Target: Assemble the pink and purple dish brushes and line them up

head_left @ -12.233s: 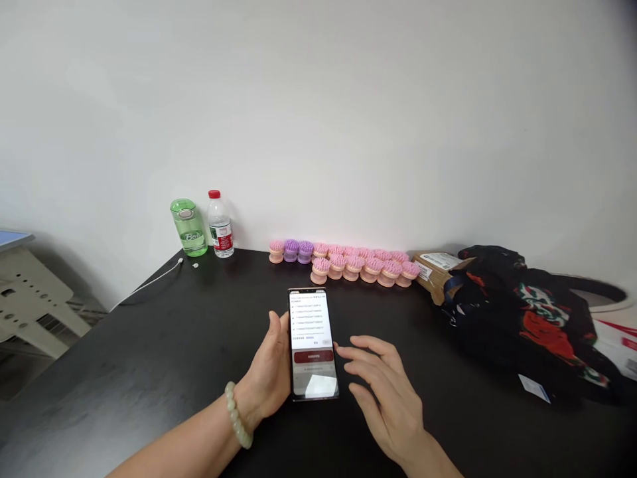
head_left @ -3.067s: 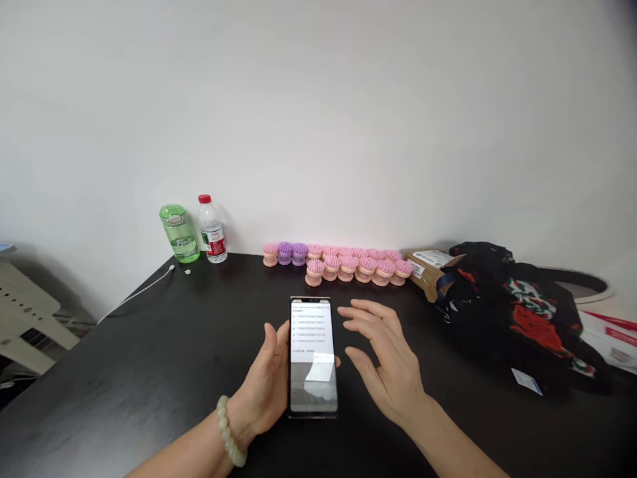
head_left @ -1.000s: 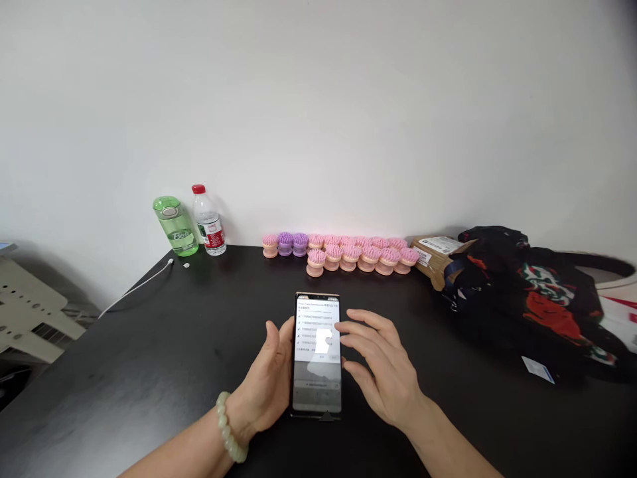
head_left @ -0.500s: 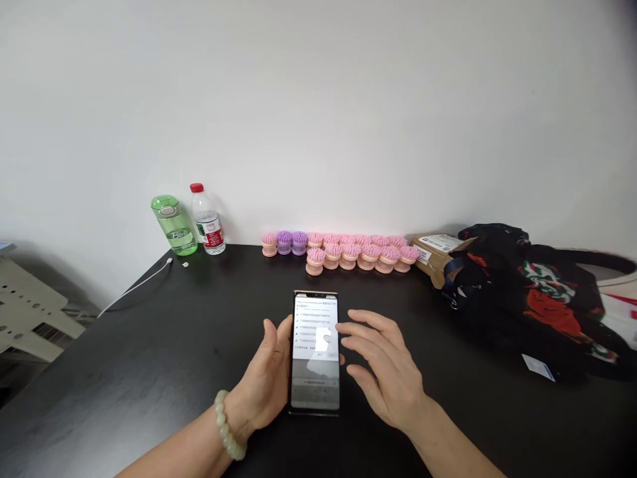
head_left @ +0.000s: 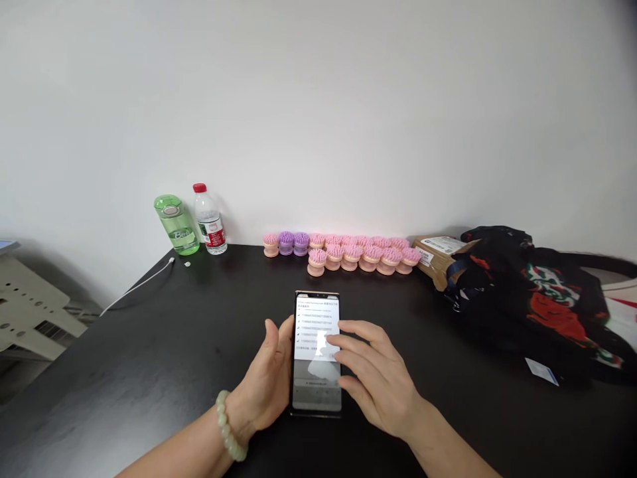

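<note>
the left hand (head_left: 269, 382) was clamped around the phone (head_left: 317, 372), which stood face up toward the camera, above the near part of the black table (head_left: 199, 332). a bead bracelet (head_left: 229, 428) circled the left wrist. the right hand (head_left: 385, 382) had its fingers apart and slightly bent, their tips over the right side of the lit screen; whether they touched the glass could not be told. beyond the phone, pink and purple brushes (head_left: 350, 257) sat in rows near the wall (head_left: 318, 119). a green bottle (head_left: 178, 226) and a red-capped bottle (head_left: 211, 222) stood to their left, a cardboard box (head_left: 432, 265) and black bag (head_left: 542, 299) to their right.
</note>
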`<state>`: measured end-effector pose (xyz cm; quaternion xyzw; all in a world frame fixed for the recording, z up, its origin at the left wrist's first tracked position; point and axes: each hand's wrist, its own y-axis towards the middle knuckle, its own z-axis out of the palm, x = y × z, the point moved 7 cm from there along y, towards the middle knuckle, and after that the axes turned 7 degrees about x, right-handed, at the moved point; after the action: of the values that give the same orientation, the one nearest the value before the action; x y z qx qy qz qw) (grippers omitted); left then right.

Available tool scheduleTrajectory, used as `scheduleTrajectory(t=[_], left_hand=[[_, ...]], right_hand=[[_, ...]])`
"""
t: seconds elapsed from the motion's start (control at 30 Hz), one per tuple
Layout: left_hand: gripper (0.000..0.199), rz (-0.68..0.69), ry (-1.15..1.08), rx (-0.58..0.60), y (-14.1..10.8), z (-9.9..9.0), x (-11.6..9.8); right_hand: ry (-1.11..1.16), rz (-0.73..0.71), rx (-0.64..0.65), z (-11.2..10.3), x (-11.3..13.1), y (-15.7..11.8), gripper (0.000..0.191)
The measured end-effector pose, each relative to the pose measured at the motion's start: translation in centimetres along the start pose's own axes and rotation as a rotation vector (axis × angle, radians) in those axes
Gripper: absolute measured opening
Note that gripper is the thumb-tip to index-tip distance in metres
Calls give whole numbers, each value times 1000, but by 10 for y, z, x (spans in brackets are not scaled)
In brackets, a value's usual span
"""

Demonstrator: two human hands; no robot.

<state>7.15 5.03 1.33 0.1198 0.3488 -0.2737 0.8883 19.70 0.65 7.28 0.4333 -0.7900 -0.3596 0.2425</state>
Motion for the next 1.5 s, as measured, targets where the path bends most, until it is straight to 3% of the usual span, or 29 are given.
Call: scheduleTrajectory(t=[0.3,1.13,1.5], left_hand=[[75,-12,-5,-14,1,4,-2],[79,19,-48,-31,2,2,-6],[74,35,-16,-47,3,0,-8]], right_hand=[[-23,41,-72,-11,-5,-3,22],[-30,25,-83,-12,-4,-4,21],[-59,26,-15,0,-1,-3,26]])
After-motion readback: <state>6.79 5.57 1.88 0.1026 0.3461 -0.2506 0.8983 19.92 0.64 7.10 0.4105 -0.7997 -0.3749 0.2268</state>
